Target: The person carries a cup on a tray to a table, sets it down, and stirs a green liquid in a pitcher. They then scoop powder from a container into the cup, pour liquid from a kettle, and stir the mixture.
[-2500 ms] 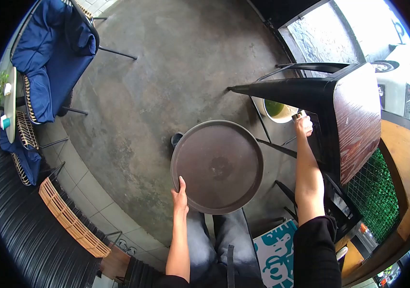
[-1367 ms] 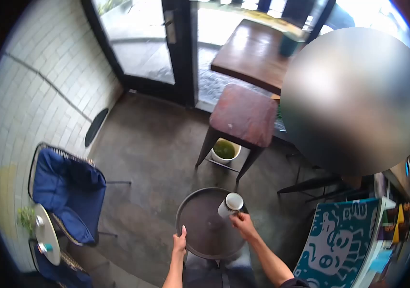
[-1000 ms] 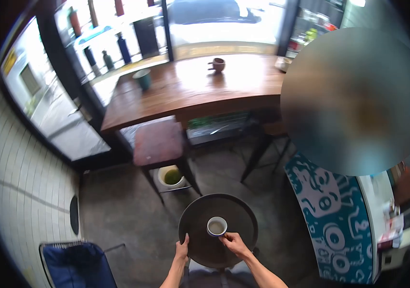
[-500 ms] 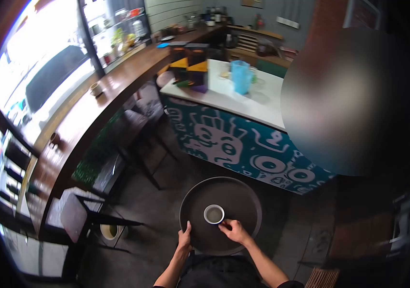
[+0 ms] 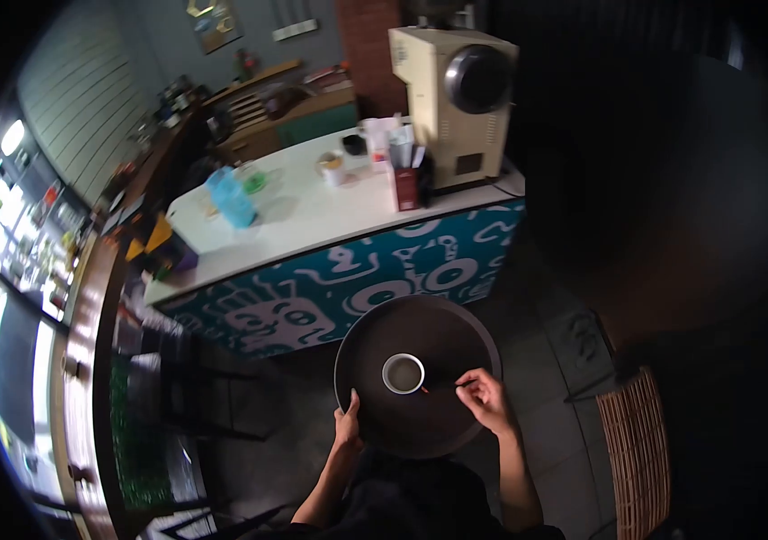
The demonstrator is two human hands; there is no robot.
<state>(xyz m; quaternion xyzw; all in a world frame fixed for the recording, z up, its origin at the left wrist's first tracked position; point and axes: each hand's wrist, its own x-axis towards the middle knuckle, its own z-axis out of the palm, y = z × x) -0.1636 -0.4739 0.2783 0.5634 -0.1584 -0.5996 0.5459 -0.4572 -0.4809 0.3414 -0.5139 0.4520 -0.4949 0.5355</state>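
Observation:
My left hand [image 5: 348,425] grips the left rim of a round dark brown tray [image 5: 384,427], with the thumb on top and the other fingers mostly hidden below. Near the middle of the tray stands a white cup [image 5: 404,373] with greyish contents, upright, a small orange mark beside its lower right edge. My right hand [image 5: 489,403] hovers over the tray's right side, apart from the cup. Its fingers are bent, with a gap between thumb and forefinger, and I see nothing held there.
Ahead is a white counter [image 5: 298,234] with a patterned teal front. On it are a beige machine [image 5: 465,117], a red box [image 5: 404,187], a blue pitcher [image 5: 233,198] and cups. A wooden bar [image 5: 87,315] runs along the left; a wicker seat [image 5: 637,454] stands at right.
My right hand has let go of the cup and moved right. The view has turned right, bringing the beige machine and more of the wicker seat into sight. My left hand still holds the tray.

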